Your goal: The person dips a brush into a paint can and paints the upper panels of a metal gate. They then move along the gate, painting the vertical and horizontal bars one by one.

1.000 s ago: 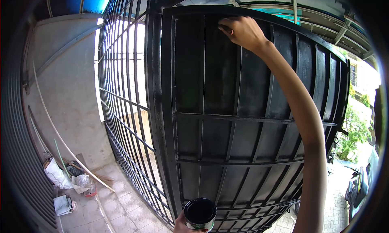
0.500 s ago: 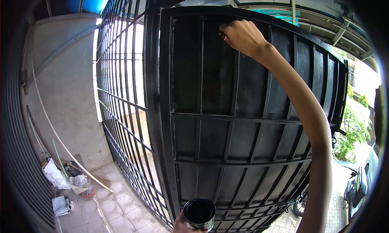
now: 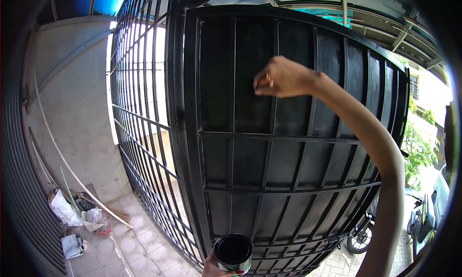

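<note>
At the bottom of the view, my left hand (image 3: 214,267) is wrapped round a paint can (image 3: 234,260). Black paint (image 3: 234,248) shows inside its round open top. My right hand (image 3: 278,78) is raised in front of the upper panel of a black metal gate (image 3: 298,164), fingers pinched together and slightly blurred. Whatever the pinch holds is lost against the dark panel. Vertical ribs and horizontal bars cross the gate, and its surface looks glossy in places.
Left of the gate stands a black barred grille (image 3: 144,108). Bags (image 3: 65,208), a broom (image 3: 118,212) and a long pole (image 3: 62,156) are by the grey wall (image 3: 77,118). Motorbikes (image 3: 361,238) stand on paving at the right, beyond the gate.
My right hand has come down from near the gate's top edge to lower on the upper panel. My left hand keeps the paint can in about the same place.
</note>
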`<state>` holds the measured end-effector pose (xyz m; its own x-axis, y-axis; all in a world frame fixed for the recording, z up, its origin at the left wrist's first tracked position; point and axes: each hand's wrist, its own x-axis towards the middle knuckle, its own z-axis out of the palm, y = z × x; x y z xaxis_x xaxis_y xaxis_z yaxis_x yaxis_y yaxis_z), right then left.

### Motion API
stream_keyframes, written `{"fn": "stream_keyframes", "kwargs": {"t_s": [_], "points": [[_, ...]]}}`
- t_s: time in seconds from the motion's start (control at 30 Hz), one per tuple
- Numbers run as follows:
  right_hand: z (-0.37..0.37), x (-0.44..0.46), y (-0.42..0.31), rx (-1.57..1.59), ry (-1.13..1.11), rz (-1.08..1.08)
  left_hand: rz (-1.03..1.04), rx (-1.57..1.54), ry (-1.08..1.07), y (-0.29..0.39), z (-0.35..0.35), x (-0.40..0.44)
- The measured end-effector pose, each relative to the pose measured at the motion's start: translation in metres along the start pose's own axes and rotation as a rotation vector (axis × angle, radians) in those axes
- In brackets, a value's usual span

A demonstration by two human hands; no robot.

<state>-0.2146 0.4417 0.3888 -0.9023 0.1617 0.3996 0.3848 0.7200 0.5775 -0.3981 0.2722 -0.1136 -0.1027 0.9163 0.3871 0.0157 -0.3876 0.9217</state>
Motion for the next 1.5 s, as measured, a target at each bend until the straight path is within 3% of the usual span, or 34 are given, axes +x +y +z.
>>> {"fn": "stream_keyframes", "kwargs": {"t_s": [0.03, 0.07, 0.1, 0.2, 0.3, 0.47, 0.53, 0.63, 0.73, 0.83, 1.07, 1.17, 1.23, 1.4, 1.43, 1.5], "points": [[-0.016, 0.007, 0.015, -0.079, 0.016, 0.043, -0.005, 0.014, -0.008, 0.015, 0.003, 0.0], [-0.024, 0.013, 0.037, -0.074, 0.178, 0.024, -0.008, 0.027, -0.017, 0.03, 0.006, 0.001], [-0.043, 0.015, 0.038, -0.084, 0.23, 0.14, -0.01, 0.039, -0.024, 0.042, 0.008, 0.003], [-0.049, 0.022, 0.062, -0.297, 0.553, -0.015, -0.021, 0.056, -0.049, 0.041, 0.008, 0.001], [-0.016, 0.01, 0.046, -0.525, 0.286, 0.014, 0.013, 0.08, -0.03, 0.043, 0.008, -0.004], [0.027, -0.026, -0.02, -0.247, -0.002, -0.136, 0.004, 0.025, 0.005, 0.038, 0.005, -0.012], [0.026, -0.027, -0.025, -0.037, -0.008, -0.141, 0.023, 0.06, -0.017, 0.038, 0.003, -0.01], [0.017, -0.024, -0.016, 0.009, 0.041, -0.06, -0.064, -0.066, 0.038, 0.04, 0.009, -0.015], [-0.007, -0.009, 0.009, -0.109, 0.164, 0.001, -0.054, -0.052, 0.029, 0.034, 0.007, -0.018], [-0.012, -0.003, 0.013, 0.009, 0.382, -0.047, 0.008, 0.022, 0.002, 0.035, 0.007, -0.016], [0.063, -0.016, -0.021, 0.195, 0.276, -0.093, -0.025, -0.041, -0.022, 0.043, 0.008, -0.02], [0.077, -0.026, -0.041, 0.159, 0.055, -0.152, -0.023, -0.028, -0.012, 0.045, 0.008, -0.023], [0.074, -0.022, -0.042, 0.257, 0.14, -0.127, 0.003, -0.052, 0.041, 0.049, 0.012, -0.022], [0.079, -0.021, -0.033, 0.52, 0.154, 0.097, -0.007, -0.018, 0.029, 0.051, 0.011, -0.025], [0.079, -0.021, -0.029, 0.671, 0.173, 0.232, -0.025, -0.038, 0.012, 0.048, 0.011, -0.025], [0.079, -0.021, -0.016, 0.738, 0.292, 0.272, -0.04, -0.044, -0.005, 0.046, 0.009, -0.027]]}}
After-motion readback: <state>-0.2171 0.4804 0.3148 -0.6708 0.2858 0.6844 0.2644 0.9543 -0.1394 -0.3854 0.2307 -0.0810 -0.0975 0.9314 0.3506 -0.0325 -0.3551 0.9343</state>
